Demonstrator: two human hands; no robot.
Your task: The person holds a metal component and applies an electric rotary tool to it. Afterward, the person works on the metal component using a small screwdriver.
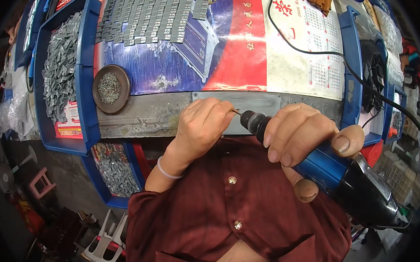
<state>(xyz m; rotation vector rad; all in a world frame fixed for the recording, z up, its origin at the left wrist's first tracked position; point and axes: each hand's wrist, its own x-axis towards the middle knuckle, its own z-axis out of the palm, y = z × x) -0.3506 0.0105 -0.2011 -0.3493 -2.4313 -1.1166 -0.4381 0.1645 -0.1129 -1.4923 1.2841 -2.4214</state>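
Note:
My right hand point(301, 137) is wrapped round a blue and black electric screwdriver point(325, 169), whose black chuck points left. Its thin bit ends at the fingertips of my left hand point(201, 126). That left hand is closed in a pinch over the front edge of the workbench; whatever it holds is hidden behind the fingers. Beneath both hands a flat grey metal plate point(260, 103) lies along the bench edge. Left of them stands a round brown dish point(125, 82) with many tiny metal screws point(109, 89) in it.
Rows of small grey parts point(150, 15) cover the back left of a printed sheet point(241, 60). A blue bin point(88, 74) of loose grey parts stands at left, another bin point(137, 164) below it. A black cable point(317, 52) crosses toward the blue bin point(352, 99) at right.

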